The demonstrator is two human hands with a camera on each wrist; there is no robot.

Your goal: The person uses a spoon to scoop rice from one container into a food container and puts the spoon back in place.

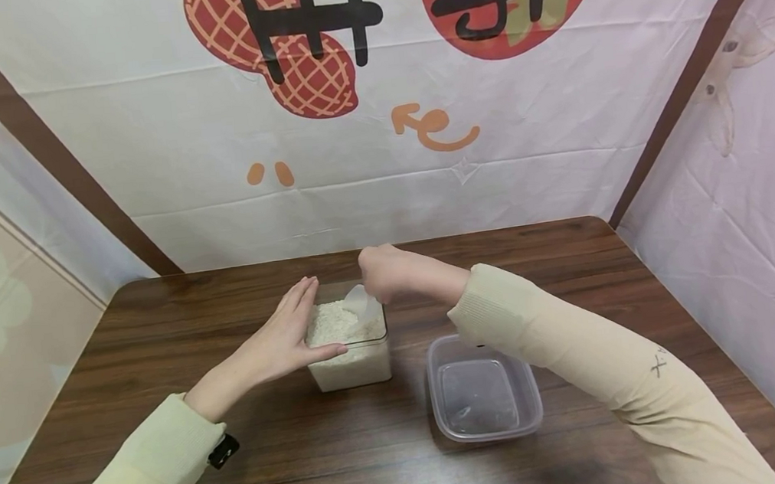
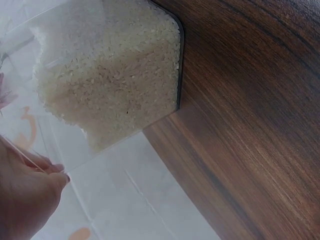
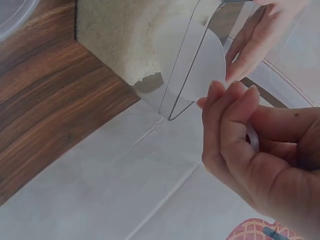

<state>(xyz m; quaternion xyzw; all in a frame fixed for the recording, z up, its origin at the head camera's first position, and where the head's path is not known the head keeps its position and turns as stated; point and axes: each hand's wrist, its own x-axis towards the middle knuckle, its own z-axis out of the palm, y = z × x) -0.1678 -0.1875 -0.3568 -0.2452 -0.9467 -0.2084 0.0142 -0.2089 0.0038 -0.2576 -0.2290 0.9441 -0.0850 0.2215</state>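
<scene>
A clear square container (image 1: 351, 376) of white rice (image 1: 328, 324) stands on the table, its rice also seen through the wall in the left wrist view. My left hand (image 1: 285, 335) rests against it, long fingers along the left side and thumb across the front rim. Curled at the far right corner, my right hand (image 1: 385, 273) grips the handle of a translucent white scoop (image 1: 360, 303). The scoop's bowl sits inside the container, at the rice. In the right wrist view the fingers (image 3: 240, 115) wrap the handle, hiding most of it.
To the right, an open clear plastic tub (image 1: 489, 434) sits on the brown wooden table (image 1: 254, 461), partly under my right sleeve (image 1: 562, 334). A printed white cloth (image 1: 370, 205) hangs behind the table's far edge.
</scene>
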